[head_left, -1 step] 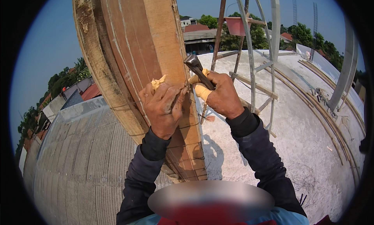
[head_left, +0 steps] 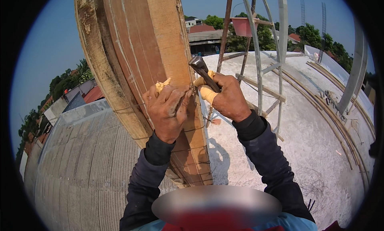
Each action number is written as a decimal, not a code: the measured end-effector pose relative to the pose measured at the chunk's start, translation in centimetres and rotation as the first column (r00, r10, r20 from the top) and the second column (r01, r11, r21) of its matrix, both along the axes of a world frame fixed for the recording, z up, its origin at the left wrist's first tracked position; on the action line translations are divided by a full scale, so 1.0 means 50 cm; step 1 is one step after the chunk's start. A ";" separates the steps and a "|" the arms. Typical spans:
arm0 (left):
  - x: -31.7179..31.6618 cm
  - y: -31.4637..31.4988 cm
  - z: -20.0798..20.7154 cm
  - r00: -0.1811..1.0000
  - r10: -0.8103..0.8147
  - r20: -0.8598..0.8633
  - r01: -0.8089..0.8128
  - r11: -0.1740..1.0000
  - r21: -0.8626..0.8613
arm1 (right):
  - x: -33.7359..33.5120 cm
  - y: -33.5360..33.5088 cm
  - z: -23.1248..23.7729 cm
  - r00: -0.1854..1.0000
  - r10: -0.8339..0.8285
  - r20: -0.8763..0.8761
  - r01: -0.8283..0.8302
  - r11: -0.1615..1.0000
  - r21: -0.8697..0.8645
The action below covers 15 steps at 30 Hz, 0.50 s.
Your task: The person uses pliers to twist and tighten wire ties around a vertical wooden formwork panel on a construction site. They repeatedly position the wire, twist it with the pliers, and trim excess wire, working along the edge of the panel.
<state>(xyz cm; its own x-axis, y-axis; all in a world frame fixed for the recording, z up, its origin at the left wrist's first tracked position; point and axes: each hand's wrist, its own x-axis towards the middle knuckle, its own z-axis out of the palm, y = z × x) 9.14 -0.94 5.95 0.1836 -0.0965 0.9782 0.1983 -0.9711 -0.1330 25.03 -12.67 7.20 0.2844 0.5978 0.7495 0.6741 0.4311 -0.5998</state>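
In front of me rises a tall wooden form [head_left: 170, 35] of boards and brown panels, bound at intervals by thin dark wire [head_left: 195, 129]. My left hand [head_left: 168, 109] is closed against its face, thumb and forefinger pinched at a wire by the right edge. The small grip on the wire is partly hidden. My right hand [head_left: 230, 99], just beyond that edge, clasps a dark metal hand tool [head_left: 198, 63] with a rounded, shiny head pointing up; its lower end is hidden in the palm. Pale yellow wraps cover some fingers on both hands.
Corrugated grey roofing [head_left: 84, 151] slopes away at left. To the right, a metal scaffold frame [head_left: 259, 67] with a pink tub [head_left: 242, 27] stands on a white rooftop [head_left: 256, 163]. Long poles [head_left: 320, 99] lie along the far right, near a grey post [head_left: 352, 79].
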 end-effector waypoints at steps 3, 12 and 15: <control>-0.004 0.005 0.012 0.997 -0.081 -0.015 0.080 0.994 -0.075 | 0.003 -0.005 -0.001 1.000 -0.005 0.013 0.006 1.000 -0.014; -0.011 0.018 0.065 0.991 -0.031 -0.131 0.021 0.997 -0.075 | -0.017 0.022 -0.051 0.995 -0.054 -0.086 0.067 0.985 0.157; -0.007 0.011 0.106 0.971 0.069 -0.228 -0.054 0.996 0.072 | -0.054 0.034 -0.073 0.960 -0.058 -0.275 0.106 0.981 0.160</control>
<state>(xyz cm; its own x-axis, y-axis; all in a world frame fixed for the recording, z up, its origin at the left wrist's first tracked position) 8.79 -0.38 11.24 0.4102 -0.1402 0.9011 0.2138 -0.9458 -0.2445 22.34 -10.96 3.54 0.5313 0.4329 0.7282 0.5364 0.4934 -0.6847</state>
